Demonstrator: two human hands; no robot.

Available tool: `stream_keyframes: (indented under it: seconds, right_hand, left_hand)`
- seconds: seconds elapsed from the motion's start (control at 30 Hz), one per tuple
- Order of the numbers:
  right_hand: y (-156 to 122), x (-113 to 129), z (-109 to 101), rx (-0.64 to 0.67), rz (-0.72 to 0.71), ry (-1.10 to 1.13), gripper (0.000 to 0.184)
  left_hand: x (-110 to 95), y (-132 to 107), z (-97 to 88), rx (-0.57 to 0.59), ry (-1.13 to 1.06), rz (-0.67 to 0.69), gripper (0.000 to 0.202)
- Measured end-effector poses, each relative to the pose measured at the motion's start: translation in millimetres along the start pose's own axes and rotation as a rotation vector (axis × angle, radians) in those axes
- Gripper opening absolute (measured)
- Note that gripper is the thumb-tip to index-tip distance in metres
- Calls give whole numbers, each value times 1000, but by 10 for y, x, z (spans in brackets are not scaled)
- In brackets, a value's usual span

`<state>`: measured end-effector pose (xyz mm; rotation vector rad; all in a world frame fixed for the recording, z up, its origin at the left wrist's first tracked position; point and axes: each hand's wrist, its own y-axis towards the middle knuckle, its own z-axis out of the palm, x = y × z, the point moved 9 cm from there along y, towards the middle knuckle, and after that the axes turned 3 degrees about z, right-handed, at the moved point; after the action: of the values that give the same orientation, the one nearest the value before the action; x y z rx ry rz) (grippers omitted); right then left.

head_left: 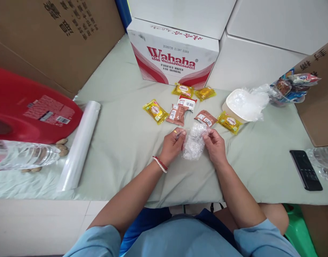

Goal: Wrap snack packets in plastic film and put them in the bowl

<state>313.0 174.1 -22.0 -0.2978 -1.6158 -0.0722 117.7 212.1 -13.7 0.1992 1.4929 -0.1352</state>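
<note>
Both hands pinch a piece of crinkled clear plastic film (194,146) over the front-middle of the cloth. My left hand (172,145) grips its left edge, fingers closed, and my right hand (215,145) pinches the upper right edge. Whether it is a bag or a loose sheet I cannot tell. Just beyond the hands lie two brown snack packets, one on the left (177,114) and one on the right (206,118), the latter partly behind the film. A red-and-white packet (187,103) and several yellow packets (155,111) lie around them.
A Wahaha water carton (177,53) stands at the back. Right of the packets, a white tub (235,105) holds crumpled plastic; a bag of snacks (292,87) and a phone (305,170) lie farther right. At left are a plastic roll (80,146), red jug (38,107) and clear bottle (27,154).
</note>
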Motion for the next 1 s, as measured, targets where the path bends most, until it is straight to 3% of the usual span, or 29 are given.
stream_keyframes:
  seconds: [0.1, 0.33, 0.57, 0.8, 0.9, 1.0]
  right_hand:
    - [11, 67, -77, -101, -72, 57, 38]
    - [52, -17, -96, -114, 55, 76, 42]
    - [60, 11, -116, -141, 79, 188, 41]
    - [59, 63, -198, -188, 49, 162, 39]
    - [65, 85, -172, -135, 68, 176, 40]
    - [61, 91, -120, -42, 128, 206, 45]
  left_hand:
    - [2, -10, -48, -58, 34, 0, 48]
    - [20, 27, -112, -111, -16, -57, 53]
    - [48, 28, -161, -177, -56, -57, 37]
    - [-65, -13, -291, -275, 267, 78, 39]
    - [-43, -15, -367, -310, 295, 51, 43]
    - [25, 5, -409, -327, 189, -11, 47]
